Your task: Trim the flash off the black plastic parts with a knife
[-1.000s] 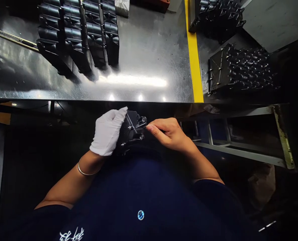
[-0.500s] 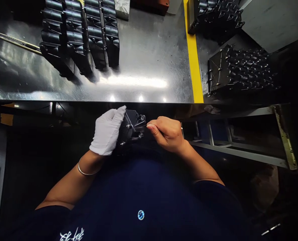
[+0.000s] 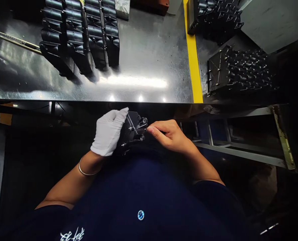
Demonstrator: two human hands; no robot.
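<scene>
A white glove covers my left hand [image 3: 108, 131], which is closed on a black moulded part [image 3: 134, 119] with shiny metal fittings. The part is held in front of my body, just below the table's front edge, and its lower side fades into the dark. My bare right hand [image 3: 166, 134] is at the part's right side, thumb and forefinger pinched together. Its fingertips are close to a round fitting on the part. Whatever sits in the pinch is too small to make out.
On the metal table [image 3: 149, 53] several black ribbed parts [image 3: 96, 36] stand in rows at left. A yellow strip [image 3: 194, 67] runs down the table. Right of it lie stacked black parts [image 3: 249, 70]. A metal frame [image 3: 241, 154] stands at the lower right.
My left hand and the black part have shifted slightly right and down. My right hand has turned a little, its pinched fingertips now slightly lower beside the part.
</scene>
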